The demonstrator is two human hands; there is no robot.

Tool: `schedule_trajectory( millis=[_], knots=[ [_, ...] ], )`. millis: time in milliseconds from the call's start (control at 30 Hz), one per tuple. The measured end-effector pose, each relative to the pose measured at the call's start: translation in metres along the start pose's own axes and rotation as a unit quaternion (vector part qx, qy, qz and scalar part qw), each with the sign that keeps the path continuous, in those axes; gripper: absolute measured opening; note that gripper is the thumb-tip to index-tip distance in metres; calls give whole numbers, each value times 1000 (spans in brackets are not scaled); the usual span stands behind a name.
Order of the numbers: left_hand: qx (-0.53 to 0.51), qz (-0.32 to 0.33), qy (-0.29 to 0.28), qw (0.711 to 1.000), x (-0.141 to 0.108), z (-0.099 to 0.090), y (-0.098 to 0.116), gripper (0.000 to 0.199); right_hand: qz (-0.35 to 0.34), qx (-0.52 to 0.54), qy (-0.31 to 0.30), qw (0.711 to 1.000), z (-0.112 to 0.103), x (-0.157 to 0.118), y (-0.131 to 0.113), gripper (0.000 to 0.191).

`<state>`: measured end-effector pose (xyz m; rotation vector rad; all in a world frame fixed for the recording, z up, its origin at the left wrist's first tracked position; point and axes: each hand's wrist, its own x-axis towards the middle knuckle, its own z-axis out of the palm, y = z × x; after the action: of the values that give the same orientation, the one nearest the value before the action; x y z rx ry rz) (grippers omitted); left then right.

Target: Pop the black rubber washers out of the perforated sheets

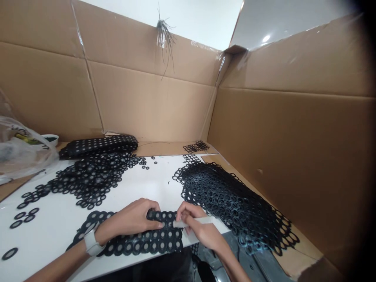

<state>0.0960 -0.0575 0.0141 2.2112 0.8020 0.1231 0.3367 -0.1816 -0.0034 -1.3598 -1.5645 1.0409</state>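
Pinching a black sheet of joined, pale-centred discs [136, 243], the left hand [136, 217] has it at the white tabletop's [143, 188] near edge; the right hand [197, 226] grips a flat, whitish strip [179, 224] over the sheet's right end.

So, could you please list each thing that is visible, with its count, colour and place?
Disc sheet: one, black with pale dots, front centre
Strip: one, whitish, front centre
Loose discs: many, black with pale centres, left
Dotted stack: one, black, back left
Ring mesh pile: one, black, right
Small mesh: one, black, back
Board: one, white, underneath
Bag: one, clear, far left
Bowl: one, white, by bag
Strands: one bunch, dark, back wall
Cardboard walls: two, brown, back and right
Wristband: one, whitish, left wrist
Left hand: one, bare, on disc sheet
Right hand: one, bare, holding strip
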Motion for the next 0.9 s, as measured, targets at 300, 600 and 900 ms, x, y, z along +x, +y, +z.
schedule_trajectory(
  millis=[300, 600, 900],
  knots=[
    [-32, 24, -17, 999, -1, 6, 1, 34, -45, -48, 5, 998, 10, -11, 2, 22],
    [-121, 36, 24, 992, 1, 17, -8, 23, -80, -79, -11, 994, 11, -16, 0, 8],
    [-112, 20, 29, 993, -3, 16, -9, 31, -35, 26, 2, 999, 6, -17, 4, 9]
  ],
)
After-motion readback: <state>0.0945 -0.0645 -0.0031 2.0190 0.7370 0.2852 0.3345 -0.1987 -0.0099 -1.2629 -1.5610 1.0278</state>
